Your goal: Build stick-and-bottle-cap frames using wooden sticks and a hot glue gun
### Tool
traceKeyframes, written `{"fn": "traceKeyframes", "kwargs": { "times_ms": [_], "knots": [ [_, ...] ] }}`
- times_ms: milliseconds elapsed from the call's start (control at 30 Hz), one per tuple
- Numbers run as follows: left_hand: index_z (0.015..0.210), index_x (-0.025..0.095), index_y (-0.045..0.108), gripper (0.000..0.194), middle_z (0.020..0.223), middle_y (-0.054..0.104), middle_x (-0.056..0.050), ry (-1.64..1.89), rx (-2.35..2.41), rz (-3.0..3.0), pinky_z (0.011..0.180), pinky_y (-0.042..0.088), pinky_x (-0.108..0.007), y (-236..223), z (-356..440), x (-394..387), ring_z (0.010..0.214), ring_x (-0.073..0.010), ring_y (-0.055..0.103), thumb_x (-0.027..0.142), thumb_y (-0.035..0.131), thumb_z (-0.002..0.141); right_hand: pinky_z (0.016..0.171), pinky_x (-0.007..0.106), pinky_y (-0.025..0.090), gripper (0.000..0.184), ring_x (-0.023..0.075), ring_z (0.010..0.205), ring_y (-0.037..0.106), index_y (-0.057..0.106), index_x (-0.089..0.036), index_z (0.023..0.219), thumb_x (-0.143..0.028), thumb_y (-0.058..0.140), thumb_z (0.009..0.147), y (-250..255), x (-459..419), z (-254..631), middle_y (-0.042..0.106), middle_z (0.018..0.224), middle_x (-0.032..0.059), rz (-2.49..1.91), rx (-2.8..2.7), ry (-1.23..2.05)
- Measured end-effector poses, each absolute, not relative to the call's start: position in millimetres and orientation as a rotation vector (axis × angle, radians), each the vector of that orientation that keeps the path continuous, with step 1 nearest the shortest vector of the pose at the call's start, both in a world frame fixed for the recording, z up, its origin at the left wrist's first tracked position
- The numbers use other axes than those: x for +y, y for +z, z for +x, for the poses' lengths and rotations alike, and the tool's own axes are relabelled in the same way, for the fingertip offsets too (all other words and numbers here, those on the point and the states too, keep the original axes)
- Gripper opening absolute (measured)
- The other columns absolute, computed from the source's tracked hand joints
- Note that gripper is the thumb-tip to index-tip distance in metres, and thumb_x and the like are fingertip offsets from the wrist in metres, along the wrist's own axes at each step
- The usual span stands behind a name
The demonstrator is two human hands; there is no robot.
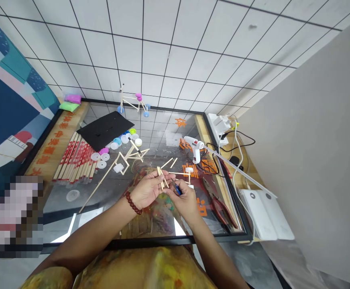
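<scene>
Pale wooden sticks (162,184) are pinched between thumb and fingers of the left hand (148,187), centre of frame. A blue-handled tool (178,190) is gripped in the curled right hand (187,201), just beside. On the glass-topped table (102,196), a stick frame (129,152) is seen left of centre; a white glue gun (196,152) and red-handled pliers (214,197) are noted toward the right.

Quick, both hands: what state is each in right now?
Left hand: closed, holding small wooden sticks in its fingers.
Right hand: closed, holding a small blue-handled tool; its exact type can't be told.
</scene>
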State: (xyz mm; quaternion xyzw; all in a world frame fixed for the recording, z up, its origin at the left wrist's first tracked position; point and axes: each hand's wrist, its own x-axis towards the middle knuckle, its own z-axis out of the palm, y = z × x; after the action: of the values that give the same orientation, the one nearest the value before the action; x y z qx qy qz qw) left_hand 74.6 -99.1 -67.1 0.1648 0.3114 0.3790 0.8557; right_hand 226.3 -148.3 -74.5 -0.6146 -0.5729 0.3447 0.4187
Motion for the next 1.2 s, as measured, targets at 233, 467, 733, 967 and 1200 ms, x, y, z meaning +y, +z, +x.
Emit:
{"fn": "traceKeyframes", "kwargs": {
  "times_ms": [233,467,733,967,1200],
  "knots": [
    [0.093,0.013,0.068,0.015,0.108,0.075,-0.014,0.838,0.66,0.371,0.08,0.053,-0.03,-65.0,75.3,-99.8,0.099,-0.0221,0.071,0.02,0.073,0.082,0.065,0.026,0.048,0.026,0.0149,0.067,0.058,0.07,-0.02,0.093,-0.044,0.068,0.084,-77.0,-150.2,227.2,0.07,0.079,0.0002,-1.506,-1.407,0.921],
    [0.095,0.013,0.07,0.013,0.108,0.075,-0.014,0.839,0.66,0.35,0.082,0.052,-0.028,-64.2,76.4,-100.5,0.107,-0.0222,0.07,0.017,0.071,0.083,0.06,0.025,0.044,0.025,0.0135,0.061,0.052,0.072,-0.018,0.087,-0.042,0.065,0.085,-76.3,-147.2,223.6,0.067,0.072,-0.0006,-1.519,-1.369,0.97],
    [0.097,0.011,0.068,0.015,0.106,0.075,-0.015,0.861,0.65,0.314,0.083,0.055,-0.034,-62.2,75.0,-99.5,0.101,-0.0246,0.071,0.015,0.07,0.083,0.051,0.022,0.033,0.028,0.0091,0.052,0.036,0.062,-0.019,0.069,-0.041,0.079,0.072,-74.5,-147.2,223.6,0.048,0.056,-0.0072,-1.527,-1.364,0.878],
    [0.095,0.012,0.069,0.015,0.106,0.075,-0.014,0.852,0.658,0.325,0.08,0.053,-0.026,-66.2,81.2,-105.1,0.105,-0.0221,0.07,0.017,0.073,0.081,0.05,0.02,0.034,0.036,0.0085,0.051,0.037,0.055,-0.019,0.064,-0.045,0.078,0.074,-83.9,-147.9,222.5,0.047,0.055,-0.0077,-1.543,-1.35,0.713],
    [0.093,0.013,0.069,0.019,0.103,0.076,-0.015,0.829,0.677,0.368,0.083,0.054,-0.032,-65.9,79.7,-105.3,0.099,-0.0242,0.072,0.024,0.076,0.08,0.049,0.02,0.034,0.034,0.0082,0.05,0.038,0.06,-0.018,0.067,-0.046,0.079,0.074,-80.2,-148.8,226.4,0.049,0.055,-0.0075,-1.524,-1.392,0.661]
  ]
}}
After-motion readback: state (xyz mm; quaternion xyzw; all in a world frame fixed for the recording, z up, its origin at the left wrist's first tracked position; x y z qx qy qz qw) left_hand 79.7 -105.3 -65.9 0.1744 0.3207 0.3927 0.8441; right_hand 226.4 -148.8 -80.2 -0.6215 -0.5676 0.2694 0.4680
